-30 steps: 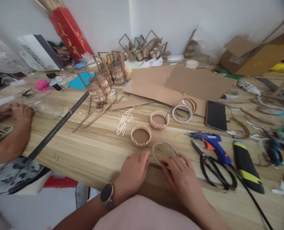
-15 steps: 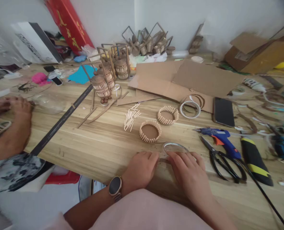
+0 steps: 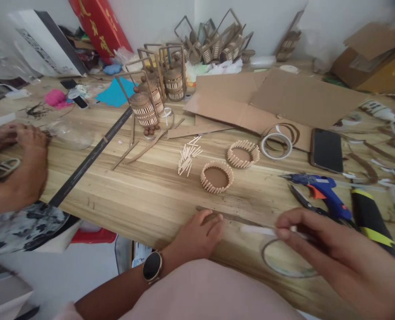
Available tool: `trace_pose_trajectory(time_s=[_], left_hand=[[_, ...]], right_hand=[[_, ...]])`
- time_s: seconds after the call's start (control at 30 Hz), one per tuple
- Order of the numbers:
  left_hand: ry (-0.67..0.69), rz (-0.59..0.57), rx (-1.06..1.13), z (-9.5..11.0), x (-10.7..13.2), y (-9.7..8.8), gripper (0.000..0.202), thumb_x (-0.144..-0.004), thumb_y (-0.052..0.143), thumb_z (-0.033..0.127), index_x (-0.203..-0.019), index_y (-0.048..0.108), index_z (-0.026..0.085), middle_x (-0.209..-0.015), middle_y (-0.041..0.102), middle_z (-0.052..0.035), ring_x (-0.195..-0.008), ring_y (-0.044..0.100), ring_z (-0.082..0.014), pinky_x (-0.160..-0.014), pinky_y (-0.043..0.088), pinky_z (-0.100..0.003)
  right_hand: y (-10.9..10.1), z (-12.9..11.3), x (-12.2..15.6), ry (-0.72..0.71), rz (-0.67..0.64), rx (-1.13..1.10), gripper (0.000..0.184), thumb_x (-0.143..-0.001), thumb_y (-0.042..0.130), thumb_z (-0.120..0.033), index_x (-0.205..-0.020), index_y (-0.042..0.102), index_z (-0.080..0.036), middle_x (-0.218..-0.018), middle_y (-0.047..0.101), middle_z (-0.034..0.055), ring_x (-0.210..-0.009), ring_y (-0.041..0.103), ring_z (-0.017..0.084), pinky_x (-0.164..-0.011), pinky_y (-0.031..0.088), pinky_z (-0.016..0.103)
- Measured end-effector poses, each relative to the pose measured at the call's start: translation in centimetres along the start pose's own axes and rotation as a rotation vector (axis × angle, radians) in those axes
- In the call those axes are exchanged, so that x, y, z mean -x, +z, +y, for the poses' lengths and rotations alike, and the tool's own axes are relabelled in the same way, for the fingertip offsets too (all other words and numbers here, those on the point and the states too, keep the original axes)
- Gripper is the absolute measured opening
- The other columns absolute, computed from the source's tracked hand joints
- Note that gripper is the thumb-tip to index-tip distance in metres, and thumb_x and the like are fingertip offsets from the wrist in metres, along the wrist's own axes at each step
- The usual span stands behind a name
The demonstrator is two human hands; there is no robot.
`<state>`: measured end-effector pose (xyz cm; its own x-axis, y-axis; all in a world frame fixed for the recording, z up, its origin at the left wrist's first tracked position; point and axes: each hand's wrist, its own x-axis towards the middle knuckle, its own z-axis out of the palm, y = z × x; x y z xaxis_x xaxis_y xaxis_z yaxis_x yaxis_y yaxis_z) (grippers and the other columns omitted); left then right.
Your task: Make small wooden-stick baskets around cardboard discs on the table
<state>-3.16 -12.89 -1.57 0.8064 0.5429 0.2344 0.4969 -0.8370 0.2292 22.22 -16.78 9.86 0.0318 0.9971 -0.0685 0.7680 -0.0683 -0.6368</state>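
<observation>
My left hand (image 3: 199, 235), with a watch on the wrist, rests on the wooden table (image 3: 144, 195) with its fingers curled on the end of a thin brown cardboard strip (image 3: 240, 218). My right hand (image 3: 320, 242) is lifted to the right and pinched on a roll of tape (image 3: 286, 258), a thin ring hanging below the fingers with a white length stretched toward the left hand. Two round cardboard bases ringed with short sticks (image 3: 216, 177) (image 3: 243, 154) sit just beyond, beside a pile of loose sticks (image 3: 187, 158).
A blue glue gun (image 3: 320, 189), scissors (image 3: 306, 202), a black-and-yellow knife (image 3: 371, 218), a phone (image 3: 327, 150) and a tape ring (image 3: 276, 145) lie right. Cardboard sheets (image 3: 267, 100) and small lantern models (image 3: 147, 104) stand behind. Another person's hands (image 3: 24, 164) work at far left by a long black ruler (image 3: 90, 158).
My right hand has lifted the tape roll off the table and drawn it right and toward me, pulling out a white length. My left hand stays on the strip. The view shifted left.
</observation>
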Motion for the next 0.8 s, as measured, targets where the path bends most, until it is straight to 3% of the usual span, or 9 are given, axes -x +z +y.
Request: trace_pose_trajectory(time_s=[0.1,0.2,0.37,0.53,0.7,0.8], left_hand=[[0.016,0.011,-0.078,0.1,0.3,-0.1,0.029,-0.099,0.047,0.022,-0.123,0.059,0.014,-0.132,0.065,-0.0108,-0.119,0.058,-0.0291,-0.091,0.056,-0.042],[0.057,-0.013,-0.103,0.1,0.5,-0.6,0.031,-0.1,0.045,0.022,-0.127,0.059,0.016,-0.137,0.062,-0.0089,-0.125,0.055,-0.0286,-0.094,0.054,-0.04],[0.026,-0.003,-0.083,-0.1,0.5,-1.0,0.037,-0.102,0.04,0.023,-0.135,0.052,0.013,-0.138,0.061,-0.0093,-0.127,0.054,-0.025,-0.098,0.05,-0.036],[0.03,0.058,-0.058,-0.1,0.5,-0.6,0.031,-0.101,0.043,0.026,-0.124,0.058,0.011,-0.133,0.065,-0.01,-0.124,0.057,-0.0245,-0.099,0.048,-0.035],[0.048,0.053,-0.068,-0.1,0.6,-0.5,0.032,-0.099,0.045,0.025,-0.124,0.057,0.009,-0.132,0.064,-0.0144,-0.125,0.057,-0.0254,-0.099,0.048,-0.036],[0.029,0.033,-0.065,-0.1,0.5,-0.5,0.031,-0.1,0.045,0.026,-0.122,0.058,0.01,-0.126,0.066,-0.0147,-0.124,0.058,-0.0253,-0.098,0.049,-0.035]], right_hand=[[2.6,-1.3,-2.0,0.089,-0.294,-0.181,0.033,-0.084,0.049,-0.053,-0.089,0.066,-0.025,-0.079,0.071,0.0049,-0.071,0.065,0.022,-0.061,0.051,0.032],[4.9,-1.4,-3.8,0.086,-0.419,-0.189,0.035,-0.086,0.044,-0.05,-0.081,0.066,-0.023,-0.076,0.069,0.0053,-0.073,0.063,0.022,-0.066,0.048,0.034],[6.4,-0.6,-4.4,0.067,-0.501,-0.194,0.036,-0.085,0.043,-0.051,-0.078,0.063,-0.021,-0.084,0.068,0.0071,-0.082,0.061,0.024,-0.076,0.046,0.038],[6.3,-0.6,-4.0,0.156,-0.523,-0.255,0.037,-0.083,0.045,-0.054,-0.075,0.06,-0.022,-0.069,0.055,0.0006,-0.065,0.048,0.017,-0.061,0.039,0.03],[5.2,-1.2,-4.0,0.281,-0.611,-0.378,0.036,-0.076,0.056,-0.059,-0.074,0.058,-0.023,-0.058,0.039,-0.006,-0.05,0.032,0.01,-0.046,0.027,0.024],[5.4,-1.6,-4.7,0.337,-0.59,-0.46,0.04,-0.072,0.061,-0.062,-0.075,0.059,-0.022,-0.061,0.042,-0.0057,-0.05,0.034,0.009,-0.044,0.029,0.023]])
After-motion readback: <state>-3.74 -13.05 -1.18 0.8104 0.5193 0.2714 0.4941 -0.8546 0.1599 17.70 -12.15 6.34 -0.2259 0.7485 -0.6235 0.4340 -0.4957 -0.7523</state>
